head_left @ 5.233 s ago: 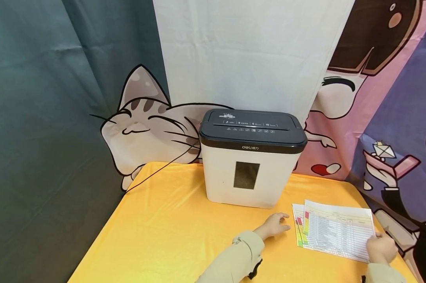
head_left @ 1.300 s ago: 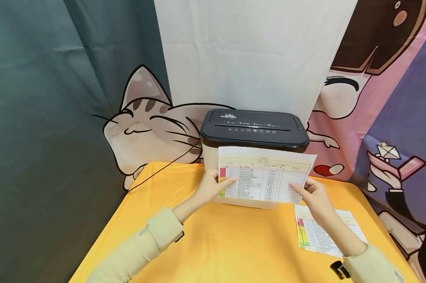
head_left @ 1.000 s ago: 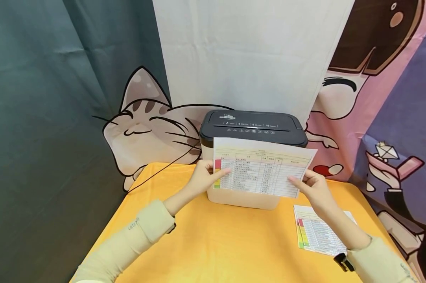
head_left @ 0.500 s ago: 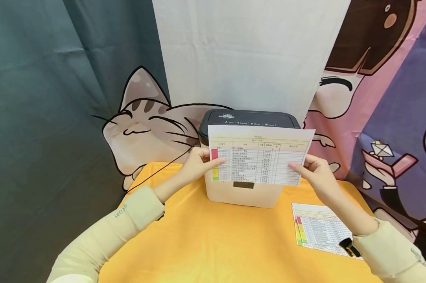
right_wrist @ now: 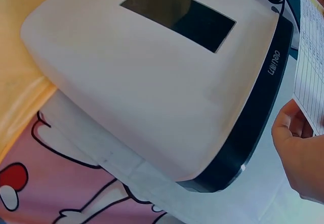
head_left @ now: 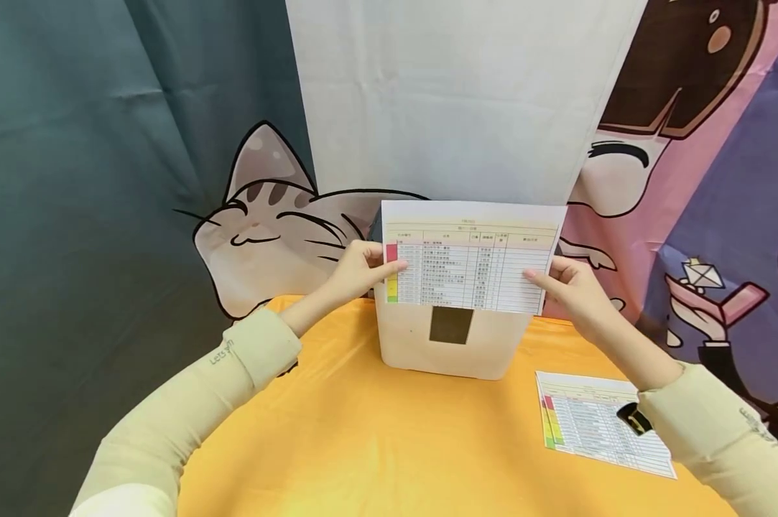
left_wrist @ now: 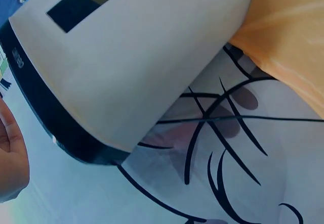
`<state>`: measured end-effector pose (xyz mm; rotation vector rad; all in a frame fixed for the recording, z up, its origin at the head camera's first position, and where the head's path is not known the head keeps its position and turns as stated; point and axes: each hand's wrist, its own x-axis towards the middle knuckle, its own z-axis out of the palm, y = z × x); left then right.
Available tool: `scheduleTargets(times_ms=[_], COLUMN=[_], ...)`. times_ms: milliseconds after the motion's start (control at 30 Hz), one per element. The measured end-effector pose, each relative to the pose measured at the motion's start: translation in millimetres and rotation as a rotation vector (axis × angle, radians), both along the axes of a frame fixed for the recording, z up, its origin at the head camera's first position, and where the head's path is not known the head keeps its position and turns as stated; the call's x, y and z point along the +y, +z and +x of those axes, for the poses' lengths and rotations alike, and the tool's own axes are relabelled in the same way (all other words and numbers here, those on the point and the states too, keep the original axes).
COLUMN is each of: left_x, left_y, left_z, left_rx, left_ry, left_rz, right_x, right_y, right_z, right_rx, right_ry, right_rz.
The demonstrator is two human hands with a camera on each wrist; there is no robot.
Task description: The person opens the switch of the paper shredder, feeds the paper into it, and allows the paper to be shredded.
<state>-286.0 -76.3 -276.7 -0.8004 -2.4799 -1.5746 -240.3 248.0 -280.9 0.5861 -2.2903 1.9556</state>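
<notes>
Both hands hold a printed sheet of paper (head_left: 466, 273) upright in front of the white paper shredder (head_left: 450, 362), high enough to cover its dark lid in the head view. My left hand (head_left: 361, 269) pinches the left edge, thumb in front, beside a red, yellow and green strip. The right edge is pinched by my right hand (head_left: 576, 291), also thumb in front. In the right wrist view, the sheet (right_wrist: 311, 77) and right hand (right_wrist: 304, 153) are beyond the shredder's dark rim (right_wrist: 248, 113). The left wrist view shows part of the left hand (left_wrist: 12, 155) beside the shredder (left_wrist: 111, 67).
More printed sheets (head_left: 595, 424) lie on the yellow tablecloth (head_left: 376, 445) at the right, partly under the right forearm. A thin black cable (left_wrist: 253, 117) runs out beside the shredder. Behind hangs a printed cloth with a cartoon cat (head_left: 253, 244).
The right hand took a sheet from those at the right, and the left hand took hold of its other edge. Over the last second both hands have raised it in front of the shredder's lid.
</notes>
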Motion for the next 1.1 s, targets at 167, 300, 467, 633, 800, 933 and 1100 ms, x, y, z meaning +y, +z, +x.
scheduleTargets(times_ms=[167,300,467,633,800,933,1100], left_x=[4.0,8.3,11.9,16.5,19.6,19.6,18.9], left_y=[11.5,17.3,14.7,14.3,17.8,19.1,23.1], left_z=[-7.6,-13.3,-23.5,-39.6,-52.3,-58.1,-66.8], left_rx=[-0.012,-0.024,-0.006,0.052,0.058,0.05,0.085], left_ry=[-0.016,-0.009,0.015,0.064,0.089,0.087,0.082], left_rz=[0.039,0.055,0.071,0.072,0.096,0.102,0.09], right_x=[1.2,2.4,2.4,2.2,2.0,2.4,1.2], right_y=[7.4,12.9,20.8,26.9,31.4,33.4,36.2], right_z=[-5.5,-6.0,-9.1,-19.6,-33.1,-39.6,-48.3], right_rx=[0.019,0.02,0.019,0.037,0.061,0.082,0.083], right_ry=[-0.003,-0.017,-0.074,-0.141,-0.184,-0.225,-0.262], right_rz=[-0.064,-0.138,-0.114,0.008,0.064,0.153,0.166])
